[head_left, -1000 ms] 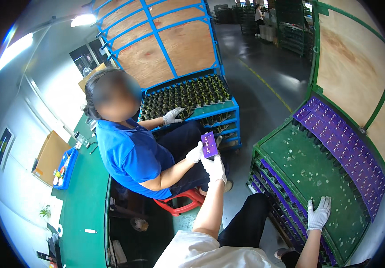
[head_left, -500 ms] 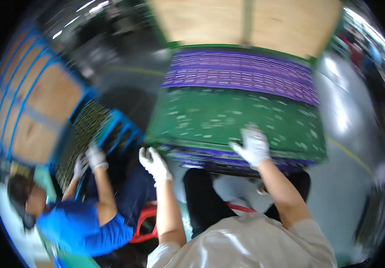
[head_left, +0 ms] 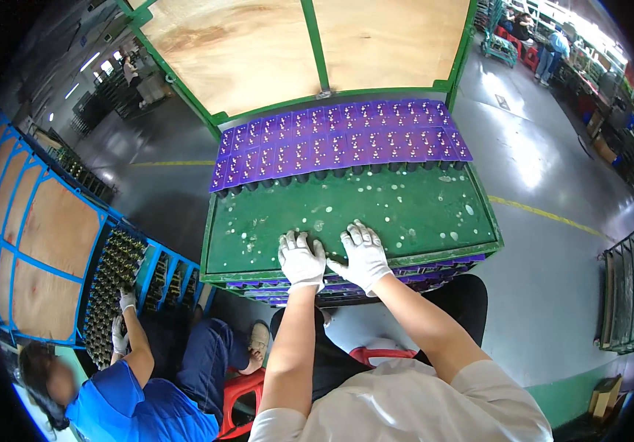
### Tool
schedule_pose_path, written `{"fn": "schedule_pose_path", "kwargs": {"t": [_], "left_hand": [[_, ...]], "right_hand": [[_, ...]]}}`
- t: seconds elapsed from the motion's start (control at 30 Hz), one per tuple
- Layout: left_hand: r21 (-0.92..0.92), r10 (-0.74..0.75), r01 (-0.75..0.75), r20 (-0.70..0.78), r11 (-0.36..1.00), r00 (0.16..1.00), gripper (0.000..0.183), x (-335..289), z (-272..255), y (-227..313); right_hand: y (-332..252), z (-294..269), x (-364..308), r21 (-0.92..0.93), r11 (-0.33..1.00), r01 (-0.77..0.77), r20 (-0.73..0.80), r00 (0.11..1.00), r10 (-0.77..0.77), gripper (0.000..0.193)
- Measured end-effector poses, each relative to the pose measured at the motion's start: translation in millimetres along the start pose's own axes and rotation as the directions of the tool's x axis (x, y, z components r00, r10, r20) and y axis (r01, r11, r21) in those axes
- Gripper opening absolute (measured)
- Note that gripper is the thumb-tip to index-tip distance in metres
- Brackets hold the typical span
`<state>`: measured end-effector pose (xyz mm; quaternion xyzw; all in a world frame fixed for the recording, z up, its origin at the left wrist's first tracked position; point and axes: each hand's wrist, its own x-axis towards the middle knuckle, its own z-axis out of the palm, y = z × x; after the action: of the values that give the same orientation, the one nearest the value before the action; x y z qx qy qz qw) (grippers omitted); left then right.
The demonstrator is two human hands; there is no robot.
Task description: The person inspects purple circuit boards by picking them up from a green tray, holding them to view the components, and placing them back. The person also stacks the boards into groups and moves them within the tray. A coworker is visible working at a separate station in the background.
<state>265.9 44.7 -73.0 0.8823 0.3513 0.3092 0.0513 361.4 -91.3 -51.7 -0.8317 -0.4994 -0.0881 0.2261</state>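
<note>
Both of my hands wear white gloves and lie on the near edge of a green board (head_left: pixel 346 210) dotted with white spots. My left hand (head_left: pixel 301 261) rests palm down with its fingers bent slightly forward, holding nothing. Just beside it, my right hand (head_left: pixel 363 258) also lies flat, fingers forward and thumb stretched toward the left hand. Beyond them, purple panels (head_left: pixel 339 140) with small pale marks stand in two rows along the board's far half, on dark round supports. More purple panels (head_left: pixel 435 274) show in layers under the near edge.
A green-framed wooden panel (head_left: pixel 236 51) rises behind the board. On the left, a person in a blue shirt (head_left: pixel 136 398) reaches gloved hands over a blue rack (head_left: pixel 159 276) of small parts. A red stool (head_left: pixel 240 405) stands by that person; a metal rack (head_left: pixel 626 287) stands at right.
My left hand has come in from the left onto the board's near edge, and my right hand has moved left beside it. The view has turned and the blur has gone.
</note>
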Motion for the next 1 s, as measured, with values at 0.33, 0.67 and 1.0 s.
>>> {"fn": "schedule_pose_path", "kwargs": {"t": [0.33, 0.67, 1.0], "left_hand": [[0.115, -0.011, -0.001, 0.101, 0.993, 0.995, 0.045, 2, -7, 2], [0.151, -0.050, 0.023, 0.178, 0.988, 0.983, 0.048, 11, -4, 13], [-0.014, -0.162, 0.173, 0.292, 0.985, 0.943, 0.037, 29, -70, 38]], "right_hand": [[4, -6, -4, 0.092, 0.996, 0.008, -0.040, 0.999, -0.004, 0.066], [126, -31, 7, 0.281, 0.943, -0.180, -0.061, 0.977, 0.204, 0.052], [345, -80, 16, -0.381, 0.841, -0.383, -0.049, 0.917, 0.395, 0.057]]}}
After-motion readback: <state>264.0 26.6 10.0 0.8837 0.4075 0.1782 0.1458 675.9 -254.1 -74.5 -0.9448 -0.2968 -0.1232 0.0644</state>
